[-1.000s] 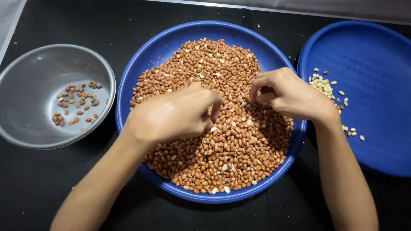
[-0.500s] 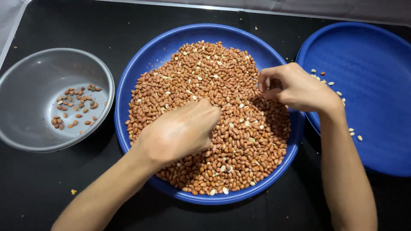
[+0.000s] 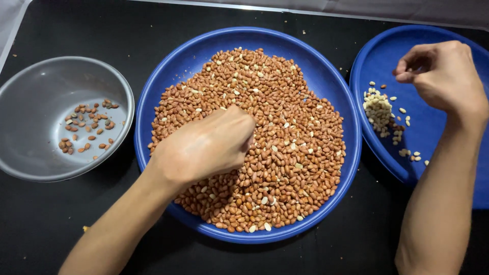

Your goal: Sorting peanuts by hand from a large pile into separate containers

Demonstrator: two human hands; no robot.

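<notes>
Blue dishes [image 3: 244, 38] number two, grey bowl [image 3: 30, 102] one; left hand [image 3: 204, 145] clenched in peanuts [image 3: 295, 132], right hand [image 3: 443, 76] loosely curled.

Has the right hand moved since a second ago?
Yes. The right hand has gone right, off the peanut plate and over the right blue plate.

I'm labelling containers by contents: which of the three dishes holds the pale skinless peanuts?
The round blue plastic plate at far right, under the right hand. The middle blue plate and the grey metal bowl hold mostly red-brown skinned ones.
</notes>
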